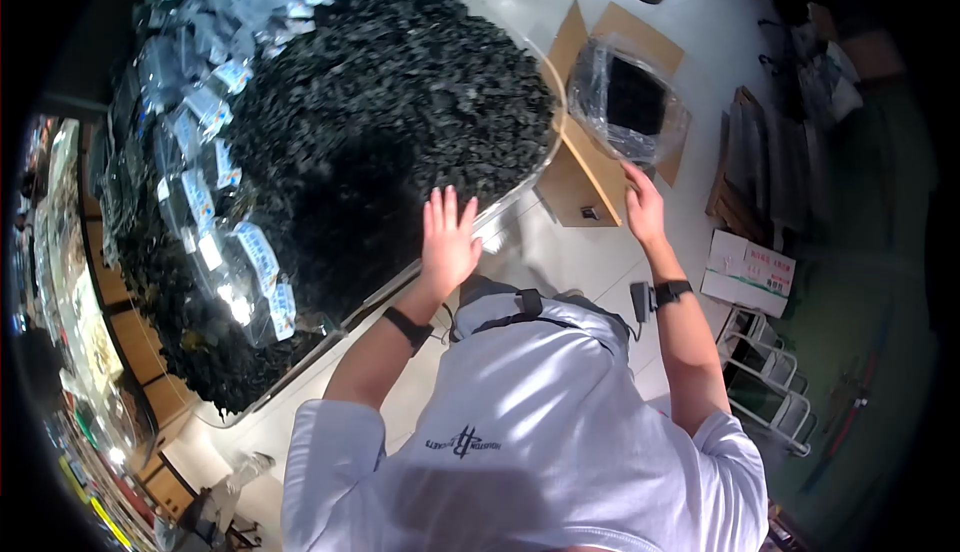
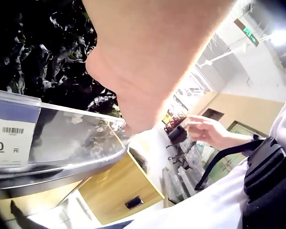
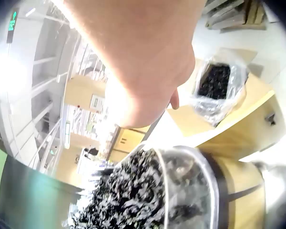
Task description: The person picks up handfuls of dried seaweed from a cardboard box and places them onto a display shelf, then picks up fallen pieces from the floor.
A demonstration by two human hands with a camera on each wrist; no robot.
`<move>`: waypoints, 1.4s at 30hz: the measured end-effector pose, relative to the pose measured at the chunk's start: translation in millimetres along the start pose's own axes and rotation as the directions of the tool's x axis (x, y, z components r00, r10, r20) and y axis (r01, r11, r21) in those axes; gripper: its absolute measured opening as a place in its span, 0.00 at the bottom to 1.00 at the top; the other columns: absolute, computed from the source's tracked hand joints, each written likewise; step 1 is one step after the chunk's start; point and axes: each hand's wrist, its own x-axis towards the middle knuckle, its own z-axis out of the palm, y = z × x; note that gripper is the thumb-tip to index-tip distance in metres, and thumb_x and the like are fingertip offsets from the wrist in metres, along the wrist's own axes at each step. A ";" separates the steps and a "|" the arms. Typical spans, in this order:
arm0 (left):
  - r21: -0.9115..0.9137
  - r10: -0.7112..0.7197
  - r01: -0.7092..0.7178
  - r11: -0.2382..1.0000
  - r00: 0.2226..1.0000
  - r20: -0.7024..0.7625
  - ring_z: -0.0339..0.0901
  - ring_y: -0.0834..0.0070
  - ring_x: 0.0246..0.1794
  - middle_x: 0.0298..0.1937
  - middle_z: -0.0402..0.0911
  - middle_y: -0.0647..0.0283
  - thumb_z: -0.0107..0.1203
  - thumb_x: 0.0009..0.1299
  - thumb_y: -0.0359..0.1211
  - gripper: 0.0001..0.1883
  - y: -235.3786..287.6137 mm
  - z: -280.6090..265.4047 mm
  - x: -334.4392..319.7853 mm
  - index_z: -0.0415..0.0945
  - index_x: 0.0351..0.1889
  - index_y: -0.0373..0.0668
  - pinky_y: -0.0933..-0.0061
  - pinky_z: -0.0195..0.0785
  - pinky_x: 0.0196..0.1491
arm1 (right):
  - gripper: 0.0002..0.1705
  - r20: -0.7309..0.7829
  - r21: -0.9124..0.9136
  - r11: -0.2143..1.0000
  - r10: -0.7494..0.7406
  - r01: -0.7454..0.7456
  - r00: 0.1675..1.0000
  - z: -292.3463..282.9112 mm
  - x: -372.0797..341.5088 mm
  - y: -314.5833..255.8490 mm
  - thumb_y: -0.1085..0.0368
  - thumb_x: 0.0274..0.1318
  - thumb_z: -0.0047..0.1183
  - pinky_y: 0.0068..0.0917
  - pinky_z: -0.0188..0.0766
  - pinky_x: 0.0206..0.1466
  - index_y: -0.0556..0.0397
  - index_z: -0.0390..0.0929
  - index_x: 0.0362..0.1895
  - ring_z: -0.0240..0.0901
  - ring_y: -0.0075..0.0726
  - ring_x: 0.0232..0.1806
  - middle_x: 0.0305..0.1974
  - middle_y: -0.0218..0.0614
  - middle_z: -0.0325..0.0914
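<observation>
A large heap of dark dried flakes [image 1: 480, 82] fills a clear-walled display bin [image 3: 207, 181]. The left hand [image 1: 449, 242] lies with straight, spread fingers at the bin's near edge, over the dark heap; in the left wrist view the hand [image 2: 148, 62] hides its own fingers. To the right, the right hand [image 1: 645, 207] is held beside the bin, near an open cardboard box [image 1: 672, 52] lined with a clear plastic bag [image 1: 592, 92] that holds dark material. Its fingers look loosely bent, and nothing is seen in them.
Packaged bags with blue labels [image 1: 256, 257] line the heap's left side. An open wooden cabinet door [image 1: 590, 180] stands between bin and box. At right are a white carton [image 1: 748, 274] and a metal step rack [image 1: 765, 382]. A price tag [image 2: 12, 133] hangs on the bin's front.
</observation>
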 end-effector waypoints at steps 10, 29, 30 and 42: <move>0.067 -0.265 0.290 0.955 0.931 -0.249 0.58 0.42 0.71 0.72 0.62 0.41 0.61 0.65 0.44 0.33 42.2 43.2 -0.8 0.69 0.67 0.43 0.44 0.53 0.71 | 0.24 -0.228 0.351 0.802 0.574 -0.484 0.786 -163.8 -254.0 245.2 0.68 0.67 0.41 0.31 0.78 0.48 0.49 0.73 0.66 0.77 0.37 0.56 0.61 0.40 0.75; -0.040 -0.384 0.397 0.917 0.850 -0.361 0.77 0.60 0.42 0.39 0.77 0.61 0.64 0.65 0.34 0.12 25.7 48.4 24.9 0.81 0.47 0.52 0.61 0.73 0.45 | 0.22 -0.240 0.397 0.602 0.796 -0.692 0.555 -198.3 -369.2 257.6 0.72 0.66 0.38 0.25 0.75 0.41 0.48 0.75 0.60 0.76 0.29 0.47 0.58 0.36 0.77; -0.076 -0.391 0.389 0.918 0.860 -0.328 0.78 0.61 0.41 0.38 0.78 0.62 0.64 0.65 0.33 0.12 20.5 44.3 23.5 0.80 0.46 0.52 0.61 0.73 0.44 | 0.22 -0.243 0.371 0.623 0.781 -0.689 0.576 -191.1 -360.6 249.2 0.73 0.65 0.39 0.25 0.75 0.40 0.49 0.75 0.60 0.77 0.30 0.47 0.56 0.35 0.78; -0.251 -0.329 0.281 0.926 0.928 -0.175 0.79 0.65 0.36 0.34 0.79 0.66 0.65 0.63 0.32 0.08 -5.2 13.9 -1.8 0.84 0.40 0.49 0.64 0.74 0.40 | 0.18 -0.112 0.225 0.699 0.711 -0.679 0.695 -154.6 -276.8 190.6 0.70 0.67 0.42 0.24 0.74 0.41 0.51 0.76 0.57 0.77 0.27 0.44 0.51 0.32 0.80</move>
